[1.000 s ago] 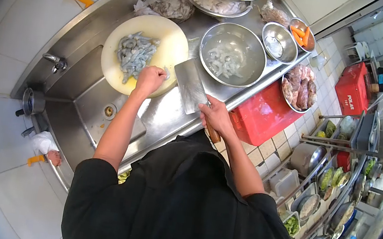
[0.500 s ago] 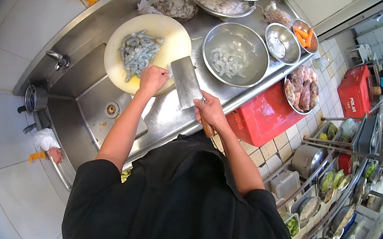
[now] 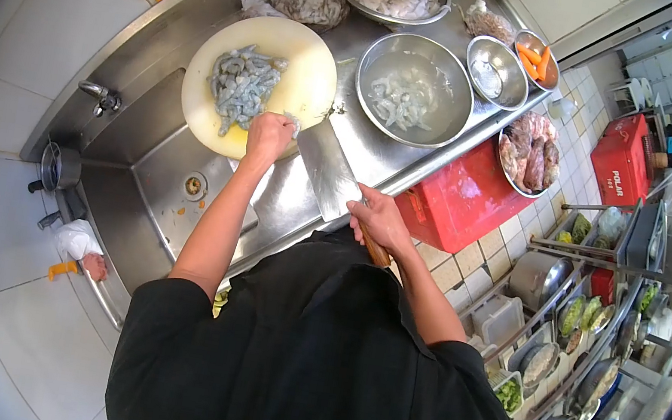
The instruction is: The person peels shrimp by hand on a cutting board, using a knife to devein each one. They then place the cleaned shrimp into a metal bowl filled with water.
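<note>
Steel counter [image 3: 369, 152]: right hand [image 3: 380, 219] holds one cleaver [image 3: 328, 170], left hand [image 3: 268, 138] one shrimp [image 3: 295, 124]

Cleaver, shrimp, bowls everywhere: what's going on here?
A person is working at a steel sink counter. The right hand grips a cleaver by its handle, and the left hand pinches what looks like one shrimp at the edge of a round board. A heap of grey shrimp lies on the board, and more pale pieces sit in liquid in a metal bowl.
</note>
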Demonstrator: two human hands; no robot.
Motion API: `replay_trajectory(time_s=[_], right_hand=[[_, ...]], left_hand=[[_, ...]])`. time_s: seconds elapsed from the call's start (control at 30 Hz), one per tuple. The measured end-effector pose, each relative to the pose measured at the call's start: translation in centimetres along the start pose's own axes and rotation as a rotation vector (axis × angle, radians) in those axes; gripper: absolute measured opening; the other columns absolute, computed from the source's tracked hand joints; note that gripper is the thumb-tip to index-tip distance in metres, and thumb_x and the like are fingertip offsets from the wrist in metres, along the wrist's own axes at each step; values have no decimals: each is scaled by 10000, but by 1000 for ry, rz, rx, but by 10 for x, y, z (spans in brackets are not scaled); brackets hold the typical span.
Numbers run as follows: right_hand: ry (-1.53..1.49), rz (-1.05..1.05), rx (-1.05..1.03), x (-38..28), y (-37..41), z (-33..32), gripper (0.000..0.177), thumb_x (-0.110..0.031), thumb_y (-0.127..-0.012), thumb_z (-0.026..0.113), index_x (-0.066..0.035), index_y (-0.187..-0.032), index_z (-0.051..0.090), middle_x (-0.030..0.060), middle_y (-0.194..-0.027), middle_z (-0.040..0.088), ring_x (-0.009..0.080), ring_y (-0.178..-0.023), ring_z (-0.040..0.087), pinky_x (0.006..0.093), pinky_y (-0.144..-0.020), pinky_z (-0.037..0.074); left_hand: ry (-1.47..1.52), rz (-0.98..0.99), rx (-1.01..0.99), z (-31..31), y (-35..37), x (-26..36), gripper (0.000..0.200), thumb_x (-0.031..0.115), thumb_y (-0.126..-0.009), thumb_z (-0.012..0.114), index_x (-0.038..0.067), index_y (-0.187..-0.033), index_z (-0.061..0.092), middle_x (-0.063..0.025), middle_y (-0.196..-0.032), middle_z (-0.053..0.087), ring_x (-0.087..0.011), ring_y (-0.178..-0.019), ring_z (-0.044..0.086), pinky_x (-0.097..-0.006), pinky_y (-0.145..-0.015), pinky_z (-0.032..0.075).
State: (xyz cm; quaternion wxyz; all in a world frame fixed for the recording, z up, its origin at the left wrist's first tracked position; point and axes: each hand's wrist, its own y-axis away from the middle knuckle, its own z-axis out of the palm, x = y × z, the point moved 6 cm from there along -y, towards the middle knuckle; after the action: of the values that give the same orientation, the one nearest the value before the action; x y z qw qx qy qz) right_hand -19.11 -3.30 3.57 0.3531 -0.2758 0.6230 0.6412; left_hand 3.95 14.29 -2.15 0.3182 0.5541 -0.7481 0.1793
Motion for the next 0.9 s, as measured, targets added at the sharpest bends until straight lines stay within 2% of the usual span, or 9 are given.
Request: replay_trajectory(time_s=[0.1, 0.2, 0.4, 0.5, 0.6, 0.63, 0.73, 0.8, 0.9], right_hand=[[44, 17, 1, 0, 7, -1, 509, -131, -989, 616, -19, -1473, 502, 23, -679, 592, 105, -507, 566, 270, -453, 477], [59, -11, 24, 2, 3, -2, 513, -136, -988, 617, -22, -1475, 501, 19, -678, 589, 106, -510, 568, 273, -455, 481], [55, -28, 64, -2, -10, -2, 533, -139, -991, 603, -17, -1494, 475, 32, -657, 588, 120, -488, 569, 284, -433, 470], [104, -12, 113, -8, -9, -2, 574, -135, -982, 612, 3, -1513, 442, 42, -652, 593, 122, -481, 564, 292, -432, 465], [216, -83, 161, -13, -7, -5, 586, -134, -972, 616, 24, -1508, 440, 53, -652, 600, 121, -478, 565, 299, -438, 469], [258, -121, 176, -16, -7, -6, 585, -134, -969, 616, 30, -1503, 444, 57, -651, 602, 121, -477, 567, 301, -441, 472], [250, -58, 152, -25, 1, -3, 625, -150, -981, 618, 14, -1540, 393, 50, -661, 593, 130, -509, 572, 298, -478, 479], [241, -34, 156, -20, -3, -2, 613, -151, -980, 620, 10, -1532, 410, 46, -654, 590, 126, -506, 571, 297, -483, 481], [332, -38, 186, -28, -3, -1, 588, -151, -980, 623, -1, -1519, 441, 39, -650, 588, 118, -507, 569, 295, -486, 483]], left_hand=[[30, 5, 16, 1, 2, -3, 192, 193, -835, 759, 50, -956, 798, -186, -858, 749, -317, -747, 738, -382, -730, 565], [106, -13, 7, 1, 2, -6, 170, 187, -845, 714, 45, -894, 794, -195, -842, 737, -349, -759, 726, -405, -747, 565], [97, -74, -29, 0, 2, -7, 163, 190, -842, 730, 49, -891, 796, -179, -826, 744, -321, -737, 728, -389, -731, 561], [128, -29, 0, 0, 3, -6, 163, 190, -840, 732, 48, -891, 794, -180, -827, 742, -321, -739, 728, -395, -727, 560], [108, -16, 19, 3, 1, -11, 187, 189, -828, 769, 27, -920, 791, -168, -802, 752, -253, -690, 732, -348, -684, 558], [109, -13, 17, 4, 0, -13, 188, 188, -828, 769, 24, -918, 790, -167, -799, 751, -257, -692, 732, -350, -686, 558], [95, -28, -6, 6, -1, -14, 197, 195, -823, 770, 25, -921, 789, -164, -805, 752, -264, -709, 734, -356, -695, 559], [66, -74, -44, 6, -3, -13, 215, 213, -815, 774, 35, -934, 792, -163, -830, 756, -263, -735, 737, -361, -708, 559], [42, -143, -58, 4, 0, -6, 215, 272, -791, 762, 87, -897, 794, -160, -895, 759, -328, -817, 728, -409, -758, 563]])
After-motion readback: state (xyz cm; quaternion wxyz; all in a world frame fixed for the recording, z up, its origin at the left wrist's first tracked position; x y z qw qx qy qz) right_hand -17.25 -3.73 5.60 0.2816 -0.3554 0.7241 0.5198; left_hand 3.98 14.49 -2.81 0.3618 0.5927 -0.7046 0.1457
